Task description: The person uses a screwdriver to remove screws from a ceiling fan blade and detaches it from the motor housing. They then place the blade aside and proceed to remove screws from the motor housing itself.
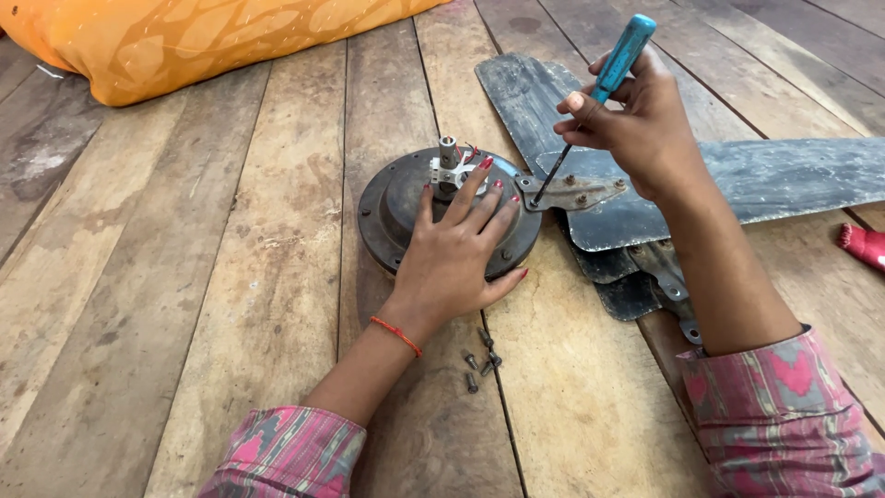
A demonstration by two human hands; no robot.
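A dark round ceiling-fan motor housing (pixel 398 205) lies on the wooden floor, with a short metal shaft (pixel 448 152) and red wires sticking up at its middle. My left hand (pixel 458 247) lies flat on top of the housing, fingers spread. My right hand (pixel 631 120) grips a screwdriver with a teal handle (pixel 622 55); its tip rests on the metal blade bracket (pixel 570 192) at the housing's right edge. That bracket carries a grey fan blade (pixel 737 189) that stretches to the right.
Several loose screws (pixel 479 360) lie on the planks near my left wrist. Other detached fan blades (pixel 525 92) are stacked under and behind the bracket. An orange cushion (pixel 212 37) sits at the top left. A red object (pixel 865 245) pokes in at the right edge.
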